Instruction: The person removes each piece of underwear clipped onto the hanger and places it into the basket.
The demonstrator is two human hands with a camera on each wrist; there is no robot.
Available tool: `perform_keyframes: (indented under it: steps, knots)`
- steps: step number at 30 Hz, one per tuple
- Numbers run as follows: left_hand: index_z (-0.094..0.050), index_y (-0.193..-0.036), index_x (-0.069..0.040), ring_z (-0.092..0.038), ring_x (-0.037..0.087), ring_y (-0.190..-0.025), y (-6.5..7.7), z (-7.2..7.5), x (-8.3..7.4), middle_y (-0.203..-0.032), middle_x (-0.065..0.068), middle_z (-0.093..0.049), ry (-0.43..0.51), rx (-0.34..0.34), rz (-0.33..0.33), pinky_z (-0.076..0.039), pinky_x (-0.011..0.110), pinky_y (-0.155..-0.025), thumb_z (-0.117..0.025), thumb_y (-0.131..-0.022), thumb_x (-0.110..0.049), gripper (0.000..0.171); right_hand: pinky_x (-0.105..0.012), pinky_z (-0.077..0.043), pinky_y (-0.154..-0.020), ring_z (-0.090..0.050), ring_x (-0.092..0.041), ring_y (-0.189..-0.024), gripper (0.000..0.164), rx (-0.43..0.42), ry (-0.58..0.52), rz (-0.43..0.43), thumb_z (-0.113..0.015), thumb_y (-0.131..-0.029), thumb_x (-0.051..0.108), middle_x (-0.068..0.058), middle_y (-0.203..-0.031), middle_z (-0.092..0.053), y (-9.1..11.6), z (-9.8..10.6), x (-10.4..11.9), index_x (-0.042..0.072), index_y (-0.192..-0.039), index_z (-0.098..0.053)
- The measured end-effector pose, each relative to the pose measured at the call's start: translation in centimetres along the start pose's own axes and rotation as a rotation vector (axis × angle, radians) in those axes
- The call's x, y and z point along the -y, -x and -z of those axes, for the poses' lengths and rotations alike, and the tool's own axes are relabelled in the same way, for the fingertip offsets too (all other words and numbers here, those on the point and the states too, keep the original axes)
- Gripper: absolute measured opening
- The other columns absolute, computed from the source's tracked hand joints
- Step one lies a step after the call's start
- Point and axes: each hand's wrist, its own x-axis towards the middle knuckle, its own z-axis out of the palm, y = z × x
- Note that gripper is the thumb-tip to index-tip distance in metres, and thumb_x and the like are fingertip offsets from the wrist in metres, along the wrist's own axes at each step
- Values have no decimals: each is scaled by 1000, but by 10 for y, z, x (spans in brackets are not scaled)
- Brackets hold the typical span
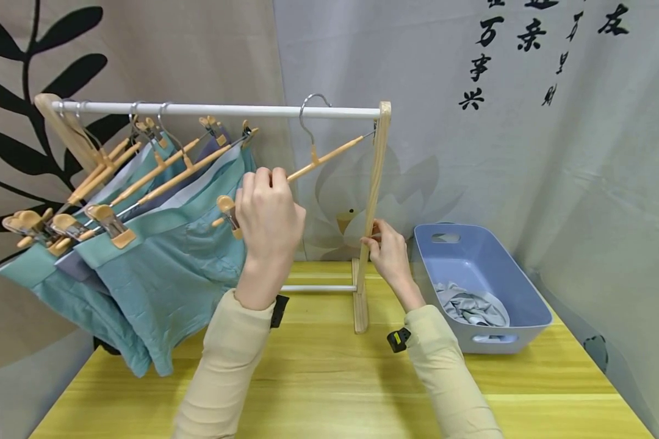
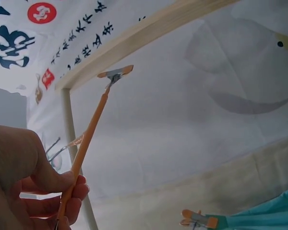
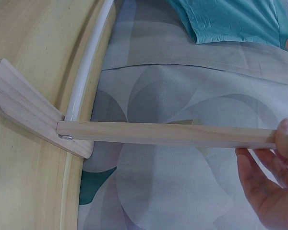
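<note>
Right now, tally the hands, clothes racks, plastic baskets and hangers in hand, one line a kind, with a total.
Left hand and right hand: 2
Clothes rack: 1
Blue basket: 1
Held hanger: 1
Total: 5

Above the worktop [image 1: 318, 378], light fell bright and even in the head view, with a soft shadow towards six o'clock beside my right sleeve [image 1: 445, 366]. Both wrist views came out dimmer and greyer. My left grip [image 2: 31, 167], at eight o'clock, sat in shade, and the wooden post [image 2: 129, 44] towards twelve bowed with lens distortion. In the right-wrist view, the white rail [image 3: 88, 62] gleamed towards eleven.
</note>
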Motion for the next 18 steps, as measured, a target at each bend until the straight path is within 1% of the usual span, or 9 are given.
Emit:
perform_keyframes:
  steps: [6,12,18]
  knots:
    - [-64,-83,4,-54,33,-73,0,-8,-2,-80,17,-62,-7,9,-8,-43,39,-57,-53,-70,11,19,-39,-55,-70,-67,-27,-86,24,-5,4,8,-63,-85,11,-15,-95,-65,0,-1,-1,1,-106,-58]
    - [-64,-84,4,-54,32,-71,-1,-12,-7,-80,16,-62,-21,9,-25,-42,38,-55,-54,-70,10,19,-39,-55,-69,-68,-28,-86,24,-8,0,9,-63,-85,11,-15,-94,-64,0,-1,-1,1,-106,-58]
    - [-65,-85,3,-55,30,-72,-1,-15,-12,-81,16,-63,-33,39,-43,-44,37,-57,-56,-71,8,17,-39,-55,-69,-67,-28,-86,24,-5,0,4,-63,-84,8,-16,-94,-64,-1,-2,-1,1,-106,-57]
